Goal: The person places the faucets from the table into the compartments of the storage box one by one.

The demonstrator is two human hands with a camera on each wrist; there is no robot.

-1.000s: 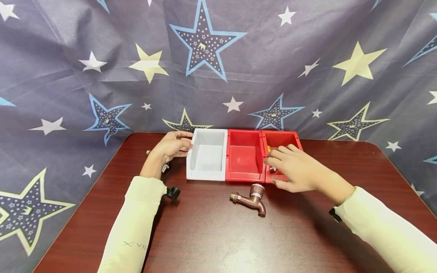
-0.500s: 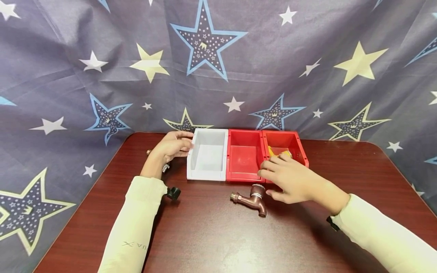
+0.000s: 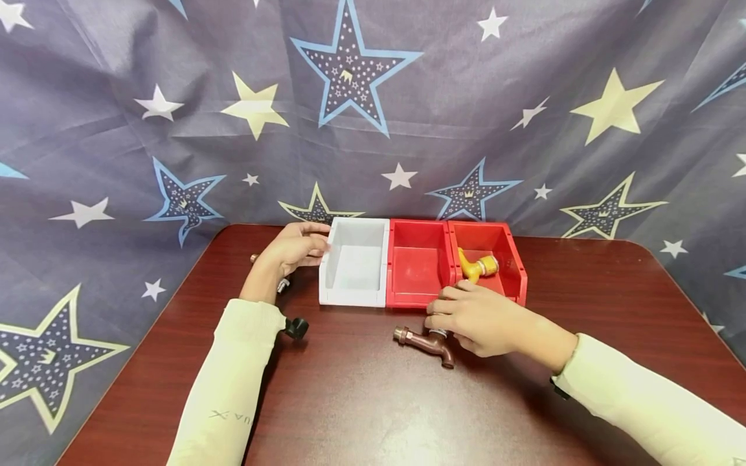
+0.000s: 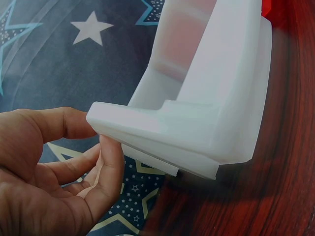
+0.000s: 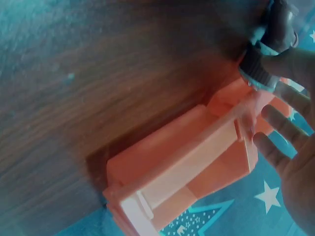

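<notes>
At the far left of the row, my left hand [image 3: 297, 249] pinches the left rim of a white bin [image 3: 353, 298]. The left wrist view shows its thumb and forefinger meeting at the rim corner [image 4: 106, 118]. My right hand [image 3: 486, 320] is over the ribbed knob of a bronze faucet [image 3: 428, 343], which lies on the table in front of the red bins. In the right wrist view the knob [image 5: 256, 69] sits between thumb and forefinger, while the other fingers spread apart. A yellow faucet [image 3: 482, 266] lies inside the right red bin [image 3: 517, 265].
The middle red bin [image 3: 416, 299] stands between the white one and the right red one. Small metal parts [image 3: 283, 285] show beside the left wrist, mostly hidden by it. Behind the wooden table [image 3: 373, 401] hangs a star-patterned cloth [image 3: 361, 155].
My right hand has drawn back out of the right red bin and moved down-left onto the bronze faucet's knob, uncovering the yellow faucet. My left hand stays on the white bin.
</notes>
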